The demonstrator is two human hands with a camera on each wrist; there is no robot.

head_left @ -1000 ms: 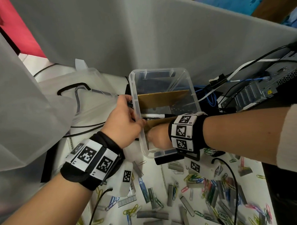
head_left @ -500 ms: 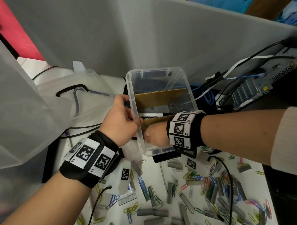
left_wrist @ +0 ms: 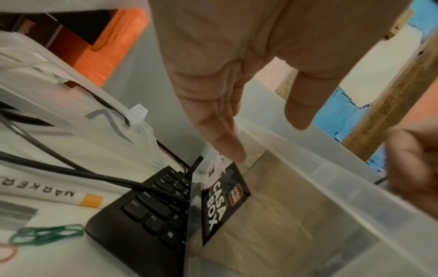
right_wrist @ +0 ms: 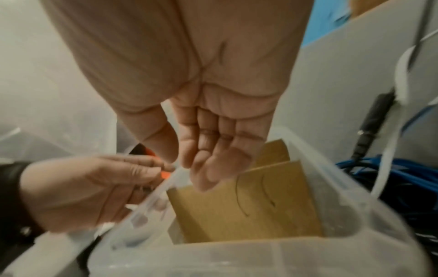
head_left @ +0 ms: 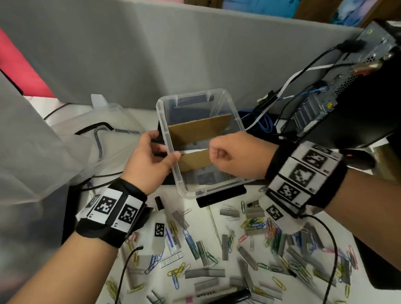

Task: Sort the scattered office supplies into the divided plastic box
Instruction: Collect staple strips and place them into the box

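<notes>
1. Head view: the clear plastic box (head_left: 232, 118) sits on the counter (head_left: 212, 225) past the paper clips (head_left: 255, 223) and staple strips (head_left: 203, 272). The left hand (head_left: 149, 161) holds its left wall. The right hand (head_left: 236, 155) is curled over the middle.
2. Left wrist view: the fingers (left_wrist: 227, 142) touch the box's side, thumb over the rim.
3. Right wrist view: the right hand's loose fingers (right_wrist: 213, 168) hold nothing, above two cardboard dividers (right_wrist: 249, 202).
</notes>
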